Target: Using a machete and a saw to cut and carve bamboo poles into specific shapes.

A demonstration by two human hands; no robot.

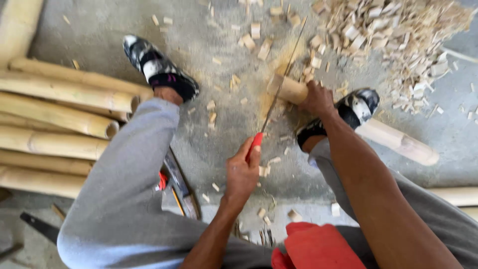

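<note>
On concrete floor: left hand (242, 172) closed round saw (279, 84) handle; right hand (316, 98) clasps bamboo pole (291, 89) under blade.

Grey trousers (119, 199), black-and-white shoes (159, 69), bare forearms.

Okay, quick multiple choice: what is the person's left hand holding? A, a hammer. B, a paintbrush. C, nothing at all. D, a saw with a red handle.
D: the left hand grips the red handle of a thin-bladed saw whose blade crosses the bamboo piece steadied by the right hand.
</note>
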